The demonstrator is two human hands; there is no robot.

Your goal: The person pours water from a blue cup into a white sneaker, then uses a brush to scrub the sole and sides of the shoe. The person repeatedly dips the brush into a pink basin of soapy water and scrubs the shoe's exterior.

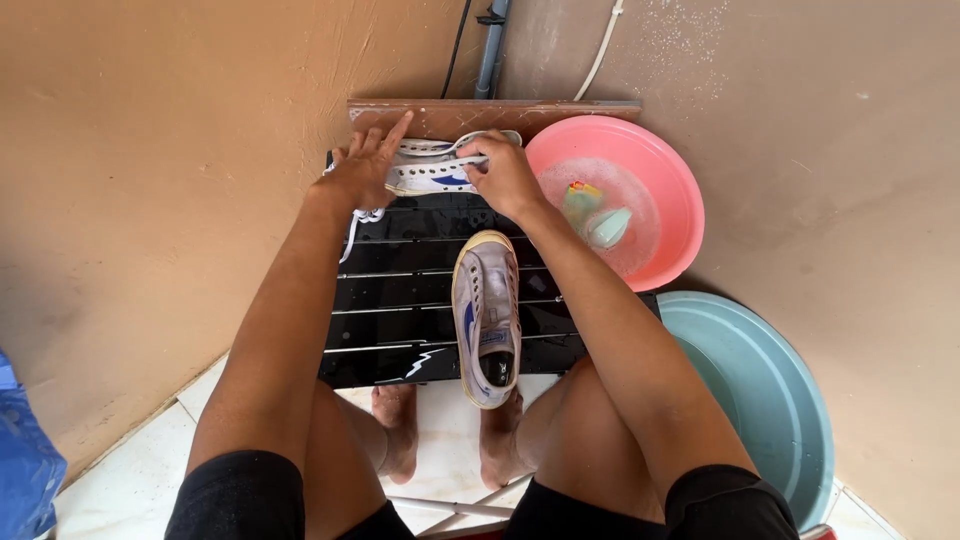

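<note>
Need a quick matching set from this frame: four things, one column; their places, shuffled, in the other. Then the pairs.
1. pink basin
2. teal basin
3. laceless shoe
4. shoe with laces

A. under both hands, at the board's far end
B. alone mid-board, heel end toward the person
C. far right, soapy water inside
D. near right, beside the person's knee

Pairs: 1-C, 2-D, 3-B, 4-A. The left hand and right hand rest on it, over the black board.

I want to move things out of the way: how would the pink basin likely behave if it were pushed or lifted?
The pink basin holds sudsy water, so it is probably heavy for its size and apt to slosh. A brush floats inside and would likely drift. Its thin plastic rim may flex if lifted by one edge.
</note>
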